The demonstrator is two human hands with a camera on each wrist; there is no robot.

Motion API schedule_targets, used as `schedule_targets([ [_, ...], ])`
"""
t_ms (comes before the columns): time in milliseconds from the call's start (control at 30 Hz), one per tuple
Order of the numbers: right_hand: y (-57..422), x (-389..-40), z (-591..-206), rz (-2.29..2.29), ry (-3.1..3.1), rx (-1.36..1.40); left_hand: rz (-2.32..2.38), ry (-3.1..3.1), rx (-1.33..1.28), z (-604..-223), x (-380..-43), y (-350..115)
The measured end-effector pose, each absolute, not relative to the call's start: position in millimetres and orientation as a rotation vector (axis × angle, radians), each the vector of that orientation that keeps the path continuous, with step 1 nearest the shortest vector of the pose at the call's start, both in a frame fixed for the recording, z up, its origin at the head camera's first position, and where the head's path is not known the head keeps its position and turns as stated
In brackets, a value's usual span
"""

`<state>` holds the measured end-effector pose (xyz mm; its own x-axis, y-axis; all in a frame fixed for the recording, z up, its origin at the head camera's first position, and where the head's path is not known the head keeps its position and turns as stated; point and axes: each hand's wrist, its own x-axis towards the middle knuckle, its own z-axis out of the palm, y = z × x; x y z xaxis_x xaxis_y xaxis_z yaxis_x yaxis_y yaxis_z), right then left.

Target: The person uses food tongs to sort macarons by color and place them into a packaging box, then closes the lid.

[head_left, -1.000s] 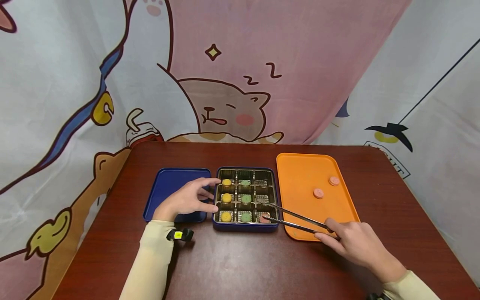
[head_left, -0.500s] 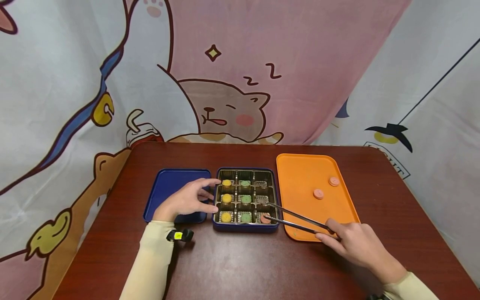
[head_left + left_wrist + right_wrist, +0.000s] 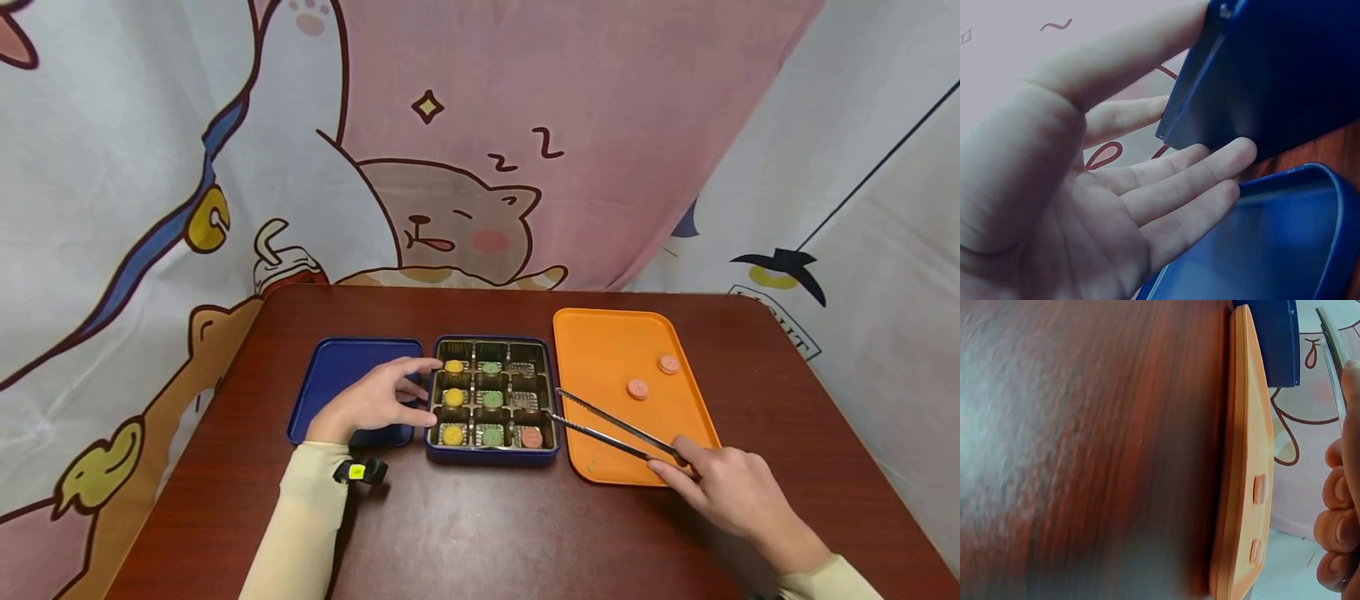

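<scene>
A dark blue tin (image 3: 491, 456) holds a gold-toned divided insert. Its left column has yellow round cookies (image 3: 452, 435), the middle one green cookies (image 3: 492, 437). One pink cookie (image 3: 531, 437) lies in the near right compartment; the two behind it hold none. My left hand (image 3: 375, 400) rests its thumb and index fingertip at the tin's left side, the other fingers extended along the wall in the left wrist view. With my right hand (image 3: 738, 492) I grip metal tongs (image 3: 600, 436), tips spread and holding nothing, over the gap between tin and orange tray.
To the right lies an orange tray (image 3: 600, 350) with two pink cookies, one near the middle (image 3: 637, 389) and another farther back (image 3: 668, 364). A shallow blue lid or tray (image 3: 345, 367) sits left of the tin, partly under my left hand. A printed curtain (image 3: 615, 150) hangs behind the table.
The tongs have let go of the pink cookie in the near right compartment and drawn back to the right, out of the tin. The left hand stays in place.
</scene>
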<state>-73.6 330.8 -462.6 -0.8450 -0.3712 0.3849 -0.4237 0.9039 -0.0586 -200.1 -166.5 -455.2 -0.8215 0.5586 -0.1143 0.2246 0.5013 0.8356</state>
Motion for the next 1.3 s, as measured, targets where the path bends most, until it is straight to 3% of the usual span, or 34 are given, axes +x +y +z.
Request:
schedule_targets([
  [1300,404.7,-71.7,-477.0,0.245,-3.142,-0.028,1.251,2.367,0.654,-454.0,-200.8,-167.3],
])
